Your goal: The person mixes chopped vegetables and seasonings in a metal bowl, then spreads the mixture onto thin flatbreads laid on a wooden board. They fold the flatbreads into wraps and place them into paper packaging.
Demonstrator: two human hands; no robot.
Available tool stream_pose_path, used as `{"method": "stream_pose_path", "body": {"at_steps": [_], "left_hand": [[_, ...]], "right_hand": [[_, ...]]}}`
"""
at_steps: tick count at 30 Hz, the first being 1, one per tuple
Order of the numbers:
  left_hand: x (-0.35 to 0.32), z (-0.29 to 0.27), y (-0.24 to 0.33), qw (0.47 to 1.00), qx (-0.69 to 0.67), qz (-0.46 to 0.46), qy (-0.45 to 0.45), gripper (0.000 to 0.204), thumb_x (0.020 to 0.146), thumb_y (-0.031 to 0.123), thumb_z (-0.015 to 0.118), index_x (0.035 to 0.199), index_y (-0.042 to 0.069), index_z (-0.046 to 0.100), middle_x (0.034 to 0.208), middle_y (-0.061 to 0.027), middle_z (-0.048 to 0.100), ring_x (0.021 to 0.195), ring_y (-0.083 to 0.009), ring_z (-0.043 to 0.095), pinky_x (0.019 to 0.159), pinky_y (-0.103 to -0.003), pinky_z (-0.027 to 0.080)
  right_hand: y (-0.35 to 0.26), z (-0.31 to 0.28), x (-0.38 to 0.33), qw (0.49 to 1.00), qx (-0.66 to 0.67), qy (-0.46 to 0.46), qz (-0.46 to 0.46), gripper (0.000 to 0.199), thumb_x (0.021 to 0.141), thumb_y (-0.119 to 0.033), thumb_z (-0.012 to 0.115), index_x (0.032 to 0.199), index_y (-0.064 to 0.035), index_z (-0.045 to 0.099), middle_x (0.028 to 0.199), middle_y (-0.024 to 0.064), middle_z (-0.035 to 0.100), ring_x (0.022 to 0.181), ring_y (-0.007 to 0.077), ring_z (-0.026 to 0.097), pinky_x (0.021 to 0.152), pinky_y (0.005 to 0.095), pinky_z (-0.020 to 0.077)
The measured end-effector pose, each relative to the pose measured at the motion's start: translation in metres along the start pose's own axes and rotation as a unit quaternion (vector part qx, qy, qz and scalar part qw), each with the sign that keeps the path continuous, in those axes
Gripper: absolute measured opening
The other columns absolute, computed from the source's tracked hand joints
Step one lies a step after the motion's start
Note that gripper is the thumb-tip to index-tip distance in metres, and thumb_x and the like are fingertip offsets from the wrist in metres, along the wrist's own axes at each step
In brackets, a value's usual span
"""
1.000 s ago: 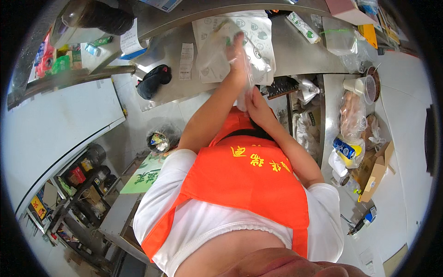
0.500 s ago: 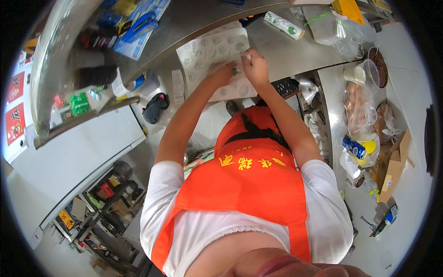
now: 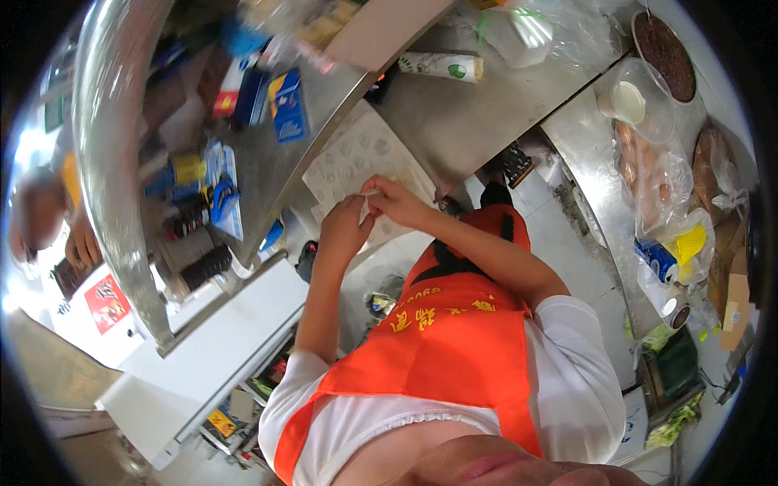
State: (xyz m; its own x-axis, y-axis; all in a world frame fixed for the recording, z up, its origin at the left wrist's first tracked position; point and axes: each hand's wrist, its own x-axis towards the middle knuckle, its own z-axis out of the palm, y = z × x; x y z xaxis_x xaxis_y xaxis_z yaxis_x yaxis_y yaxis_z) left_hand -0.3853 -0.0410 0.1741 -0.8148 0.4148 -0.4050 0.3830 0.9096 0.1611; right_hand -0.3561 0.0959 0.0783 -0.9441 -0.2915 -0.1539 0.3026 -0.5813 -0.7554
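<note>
My left hand (image 3: pixel 347 225) and my right hand (image 3: pixel 395 201) meet in front of the steel counter, above the edge of a pale printed paper sheet (image 3: pixel 344 162). Fingers of both hands are pinched together on a small whitish, film-like piece (image 3: pixel 370 194); its kind is too small to make out. Part of the sheet is hidden behind my hands. The sheet lies at the counter's edge and bears a repeated grey pattern.
Beyond the sheet, a white printed roll (image 3: pixel 442 66) lies on the steel counter (image 3: pixel 502 105). At right stand a clear plastic tub (image 3: pixel 640 101), bagged brown food (image 3: pixel 636 162) and a blue can (image 3: pixel 658 261). Another person's hand (image 3: pixel 83 243) shows at far left.
My view has swung, shifting the counter and shelves across it. My hands have come closer together and nearer my body, both now pinching at one spot.
</note>
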Motion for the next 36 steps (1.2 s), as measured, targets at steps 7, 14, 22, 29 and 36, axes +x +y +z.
{"method": "stream_pose_path", "body": {"at_steps": [7,14,22,29,36], "left_hand": [[0.194,-0.030,0.100,0.980,-0.076,0.141,0.118,0.053,0.078,0.010,0.059,0.131,0.005,0.051,0.122,-0.0199,0.059,0.108,-0.0350,0.060,0.090,-0.044,0.049],[0.313,0.033,0.114,0.964,0.142,0.221,0.030,0.055,0.071,0.019,0.068,0.121,0.003,0.053,0.110,-0.0199,0.058,0.107,-0.0394,0.053,0.092,-0.046,0.045],[0.074,-0.038,0.079,0.937,-0.155,0.262,0.169,0.043,0.061,0.017,0.077,0.098,0.005,0.057,0.102,-0.0153,0.063,0.097,-0.0354,0.059,0.087,-0.043,0.047],[-0.096,-0.007,-0.025,0.742,-0.477,-0.029,0.469,0.022,0.075,0.009,0.069,0.095,0.003,0.061,0.089,-0.0063,0.066,0.076,-0.0137,0.061,0.066,-0.030,0.051],[-0.022,0.045,-0.029,0.806,-0.374,0.188,0.419,0.043,0.066,0.006,0.075,0.106,0.005,0.058,0.096,-0.0099,0.066,0.089,-0.0256,0.064,0.078,-0.037,0.051]], "right_hand": [[0.017,-0.005,-0.009,0.989,0.103,-0.028,0.101,0.024,0.094,-0.006,0.042,0.117,-0.0043,0.049,0.085,0.0061,0.062,0.062,0.0104,0.054,0.057,0.0251,0.0469],[0.021,-0.005,-0.017,0.986,0.122,-0.009,0.117,0.036,0.091,-0.004,0.045,0.127,-0.0048,0.044,0.084,0.0090,0.064,0.057,0.0102,0.052,0.054,0.0251,0.0454],[0.040,-0.016,0.001,0.970,-0.026,0.202,-0.134,0.041,0.092,-0.010,0.056,0.131,-0.0031,0.042,0.103,0.0053,0.061,0.089,0.0130,0.058,0.080,0.0274,0.0472],[-0.039,0.022,0.007,0.987,-0.089,0.132,-0.023,0.021,0.100,-0.008,0.043,0.115,-0.0041,0.057,0.101,0.0034,0.066,0.071,0.0069,0.050,0.064,0.0224,0.0447],[-0.037,0.031,0.005,0.975,-0.204,0.081,-0.024,0.026,0.100,-0.006,0.041,0.120,-0.0022,0.057,0.116,0.0076,0.065,0.081,0.0090,0.055,0.074,0.0239,0.0477]]}}
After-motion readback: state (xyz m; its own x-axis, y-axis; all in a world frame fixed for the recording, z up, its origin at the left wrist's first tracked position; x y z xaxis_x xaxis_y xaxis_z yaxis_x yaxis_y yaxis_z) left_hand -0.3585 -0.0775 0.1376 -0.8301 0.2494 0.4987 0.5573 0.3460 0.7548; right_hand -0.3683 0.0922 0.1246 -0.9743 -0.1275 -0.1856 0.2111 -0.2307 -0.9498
